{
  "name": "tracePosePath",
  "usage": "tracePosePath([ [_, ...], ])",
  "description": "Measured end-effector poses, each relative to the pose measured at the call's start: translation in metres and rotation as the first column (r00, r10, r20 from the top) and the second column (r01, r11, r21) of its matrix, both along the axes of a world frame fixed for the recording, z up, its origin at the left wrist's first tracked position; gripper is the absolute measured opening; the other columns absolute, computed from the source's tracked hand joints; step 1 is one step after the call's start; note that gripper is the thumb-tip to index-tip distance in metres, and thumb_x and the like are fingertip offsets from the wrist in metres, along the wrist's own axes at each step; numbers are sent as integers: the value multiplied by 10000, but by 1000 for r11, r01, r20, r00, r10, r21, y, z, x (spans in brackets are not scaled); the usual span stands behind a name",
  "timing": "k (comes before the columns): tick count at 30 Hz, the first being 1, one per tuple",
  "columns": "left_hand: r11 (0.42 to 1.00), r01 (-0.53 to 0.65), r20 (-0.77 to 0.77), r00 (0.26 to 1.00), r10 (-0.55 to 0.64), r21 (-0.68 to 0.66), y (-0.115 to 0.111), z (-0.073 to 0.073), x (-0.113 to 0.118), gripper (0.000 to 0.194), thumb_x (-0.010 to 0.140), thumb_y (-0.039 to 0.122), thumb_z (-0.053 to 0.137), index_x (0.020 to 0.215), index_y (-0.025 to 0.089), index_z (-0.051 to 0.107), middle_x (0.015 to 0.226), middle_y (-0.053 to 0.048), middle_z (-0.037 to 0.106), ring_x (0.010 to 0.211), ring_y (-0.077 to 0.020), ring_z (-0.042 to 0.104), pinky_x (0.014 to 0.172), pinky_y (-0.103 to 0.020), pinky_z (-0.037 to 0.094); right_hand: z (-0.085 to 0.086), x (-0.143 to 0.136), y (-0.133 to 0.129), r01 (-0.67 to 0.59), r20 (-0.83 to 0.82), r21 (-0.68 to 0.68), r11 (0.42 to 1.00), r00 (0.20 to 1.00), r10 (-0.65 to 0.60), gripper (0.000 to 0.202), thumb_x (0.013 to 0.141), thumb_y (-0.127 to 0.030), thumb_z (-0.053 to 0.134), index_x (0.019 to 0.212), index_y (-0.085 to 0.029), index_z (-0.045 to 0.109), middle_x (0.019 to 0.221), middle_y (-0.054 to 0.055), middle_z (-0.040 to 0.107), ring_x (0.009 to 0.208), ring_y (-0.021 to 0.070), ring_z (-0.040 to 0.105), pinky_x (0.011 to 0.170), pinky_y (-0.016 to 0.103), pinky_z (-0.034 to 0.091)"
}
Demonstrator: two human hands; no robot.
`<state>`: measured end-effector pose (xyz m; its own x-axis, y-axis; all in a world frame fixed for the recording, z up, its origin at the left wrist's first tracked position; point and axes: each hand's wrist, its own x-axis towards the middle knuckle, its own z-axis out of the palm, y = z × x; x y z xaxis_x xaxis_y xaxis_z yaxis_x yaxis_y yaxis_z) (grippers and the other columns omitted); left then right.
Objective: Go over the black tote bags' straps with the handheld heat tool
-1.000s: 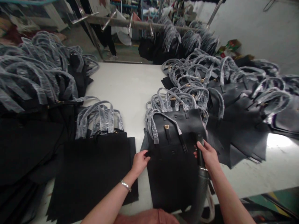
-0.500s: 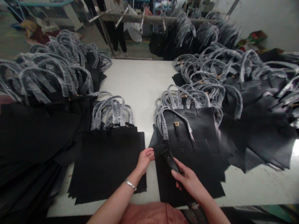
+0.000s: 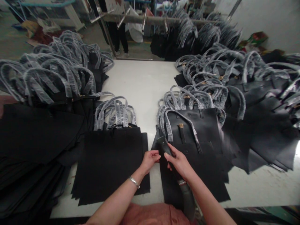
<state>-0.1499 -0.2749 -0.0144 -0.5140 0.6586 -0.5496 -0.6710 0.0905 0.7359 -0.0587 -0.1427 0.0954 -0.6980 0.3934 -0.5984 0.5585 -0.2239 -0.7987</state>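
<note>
Seeing right hand [image 3: 178, 162] gripping black hose-like tool [image 3: 177, 175], left hand [image 3: 150, 160] hovering by black tote bag [image 3: 198, 162], can't tell if pinching. Tote's lying lower centre-right; I'm guessing light, floppy, plastic-wrapped handles [image 3: 168, 129] slippery, edges grippier.

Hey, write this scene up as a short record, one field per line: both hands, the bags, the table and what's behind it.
Right hand: wrapped around a black tool, its tip over the black bag's left side
Left hand: fingertips together at that bag's left edge; grip unclear
Bag details: gold buckle, plastic-wrapped handles
Beside it, left: pile of black bags
Table: white
Behind table: metal rack
</note>
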Motion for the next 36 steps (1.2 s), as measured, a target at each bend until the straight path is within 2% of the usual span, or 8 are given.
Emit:
tracePosePath([
  [4,1000,-10,28,1000,10,-11,0,-1,-1,391,656,446,807,815,116,670,711,-33,652,630,-128,612,671,-281,512,11,22,4,-54,26,-6,999,998,54,748,804,-432,649,1471,-215,390,865,5,677,480,107,570,436,245,470],
  [9,999,52,65,997,-51,-12,1,0,-9,377,634,430,822,719,124,619,662,-23,618,582,-117,590,610,-259,507,6,58,-8,-135,105,-93,987,984,144,705,815,-379,636,1461,-205,414,857,8,677,472,99,562,441,237,454],
  [16,987,160,74,985,-157,-24,3,7,-11,367,638,414,811,780,142,610,699,-7,645,612,-115,618,642,-238,522,7,54,-13,45,-9,129,991,999,-44,695,809,-333,658,1460,-235,435,792,-12,667,521,108,582,522,252,496],
  [21,965,228,-40,971,-235,-133,11,1,-5,422,647,460,805,884,158,630,788,-20,698,703,-177,668,662,-297,550,18,118,-3,194,5,89,977,981,-195,681,821,-379,677,1452,-275,443,775,-28,650,519,104,580,515,244,492],
  [24,952,236,-121,957,-263,-195,16,-5,2,485,613,503,823,902,153,652,769,-34,713,734,-215,684,694,-334,557,17,178,-6,456,56,56,888,887,-459,703,810,-429,690,1442,-240,446,788,-20,653,500,106,567,477,239,471],
  [29,965,172,-220,951,-215,-199,19,-18,7,505,618,523,809,928,150,667,845,-65,738,813,-245,695,758,-357,549,4,257,-7,776,139,64,627,616,-776,702,752,-461,756,1354,-213,492,755,-13,676,463,126,590,404,232,447],
  [31,957,171,-281,930,-235,-234,19,-22,6,486,613,517,808,895,146,672,837,-70,738,790,-242,691,736,-340,541,-3,271,-2,824,159,32,566,555,-817,630,720,-450,783,1245,-186,557,763,16,695,454,139,600,394,246,461],
  [36,934,152,-308,917,-255,-323,20,-25,5,435,574,483,827,788,145,657,714,-55,712,656,-222,659,593,-292,503,-23,267,20,858,76,62,510,506,-859,519,670,-471,809,1053,-161,646,765,31,697,465,142,609,397,249,481],
])
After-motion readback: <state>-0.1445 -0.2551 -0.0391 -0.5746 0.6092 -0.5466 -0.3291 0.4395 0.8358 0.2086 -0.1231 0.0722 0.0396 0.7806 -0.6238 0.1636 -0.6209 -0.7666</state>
